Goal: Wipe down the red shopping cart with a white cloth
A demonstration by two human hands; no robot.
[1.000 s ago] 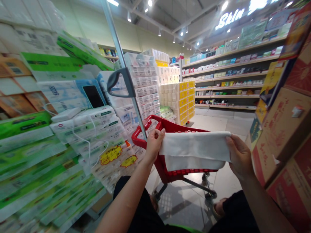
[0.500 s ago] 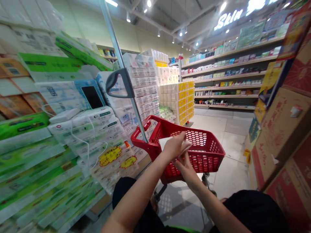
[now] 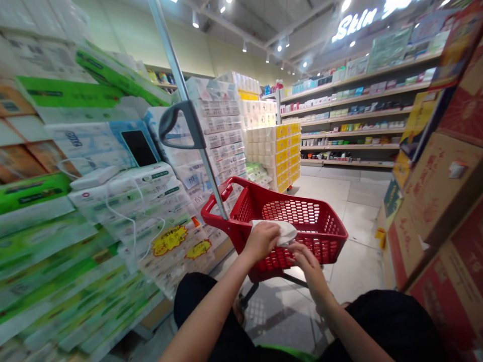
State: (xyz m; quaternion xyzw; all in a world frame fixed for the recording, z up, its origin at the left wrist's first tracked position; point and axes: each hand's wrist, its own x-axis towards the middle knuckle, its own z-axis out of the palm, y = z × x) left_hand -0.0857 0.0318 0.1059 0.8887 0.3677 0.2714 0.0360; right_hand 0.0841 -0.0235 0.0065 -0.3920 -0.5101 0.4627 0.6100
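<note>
A white cloth or wipe [image 3: 287, 232] lies bunched over the near rim of a red plastic shopping cart [image 3: 238, 254]. My left hand [image 3: 264, 239] is closed on the cloth's left part, its fingers pressed down along the rim. Just right of it, my right hand [image 3: 307, 264] has its fingers stretched out and slightly bent, close under the cloth's right end. Whether those fingertips touch the cloth or the basket wall, I cannot tell. The basket's lattice sides show behind both hands.
From the cart's left end rises a metal pole with a grey handle [image 3: 196, 125]. Stacked tissue packs [image 3: 94, 241] fill the left, with a phone [image 3: 138, 148] and white cables on them. Cardboard boxes [image 3: 449, 186] stand at right. Shelves [image 3: 350, 133] line the back.
My left hand has moved lower and left, flattening onto the cloth at the rim. My right hand has drawn slightly right, away from the left. The cloth now shows more openly.
</note>
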